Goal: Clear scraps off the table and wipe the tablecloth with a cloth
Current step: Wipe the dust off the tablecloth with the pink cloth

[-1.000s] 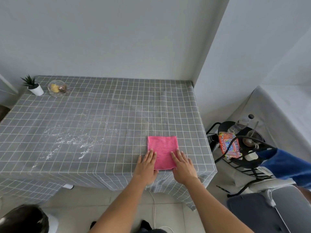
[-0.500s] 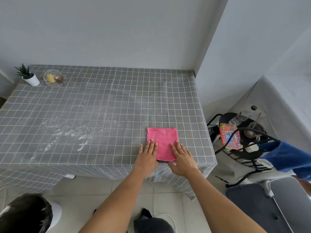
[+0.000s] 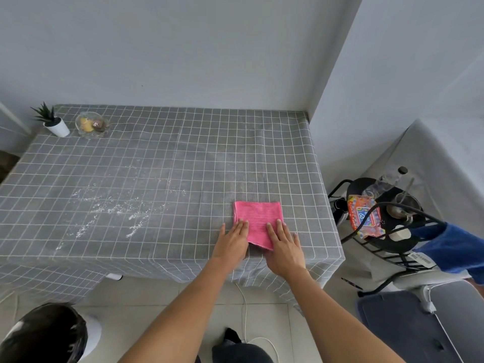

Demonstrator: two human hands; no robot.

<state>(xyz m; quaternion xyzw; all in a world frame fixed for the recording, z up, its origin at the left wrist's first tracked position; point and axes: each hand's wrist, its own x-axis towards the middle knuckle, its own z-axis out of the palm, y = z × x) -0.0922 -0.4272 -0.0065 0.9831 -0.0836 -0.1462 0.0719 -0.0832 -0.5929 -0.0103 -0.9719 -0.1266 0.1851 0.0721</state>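
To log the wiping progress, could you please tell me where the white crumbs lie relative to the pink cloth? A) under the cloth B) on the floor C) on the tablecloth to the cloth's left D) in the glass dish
C: the white crumbs are scattered on the grey tablecloth, well left of the pink cloth.

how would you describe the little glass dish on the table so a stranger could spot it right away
Start at the gray checked tablecloth and go to its far left corner by the wall. A small potted plant in a white pot stands there, and the glass dish sits just right of it. It is clear and shallow, with something yellow and something brown inside.
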